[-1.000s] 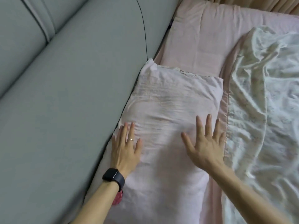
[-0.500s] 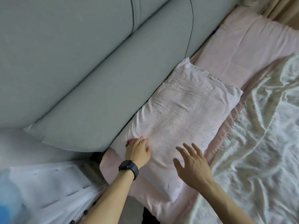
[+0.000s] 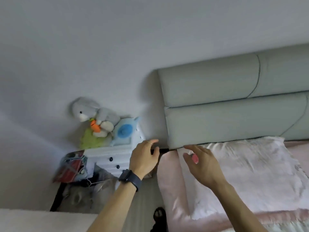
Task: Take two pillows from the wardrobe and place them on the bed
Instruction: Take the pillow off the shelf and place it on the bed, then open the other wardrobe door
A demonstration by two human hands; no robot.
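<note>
One pale pink pillow [image 3: 247, 173] lies flat on the pink sheet of the bed [image 3: 168, 190], its far end against the grey-green padded headboard [image 3: 234, 118]. My right hand [image 3: 203, 163] hovers over the pillow's left end with fingers loosely spread. A small pink thing [image 3: 195, 159] shows by its thumb; whether the hand holds it is unclear. My left hand [image 3: 144, 158], with a dark watch and a ring, hangs relaxed in the air just left of the bed's edge and holds nothing. No second pillow or wardrobe is in view.
Left of the bed a low stand carries a grey plush rabbit [image 3: 93, 113], a blue round cushion [image 3: 124, 131], folded white clothing with dark buttons [image 3: 113, 158] and a red packet [image 3: 71, 166]. A dark object [image 3: 159, 215] lies on the floor by the bed.
Both hands have lifted off the pillow they were pressing. The left hand has moved past the bed's left edge. The view has swung up and left, bringing the wall and bedside stand into sight.
</note>
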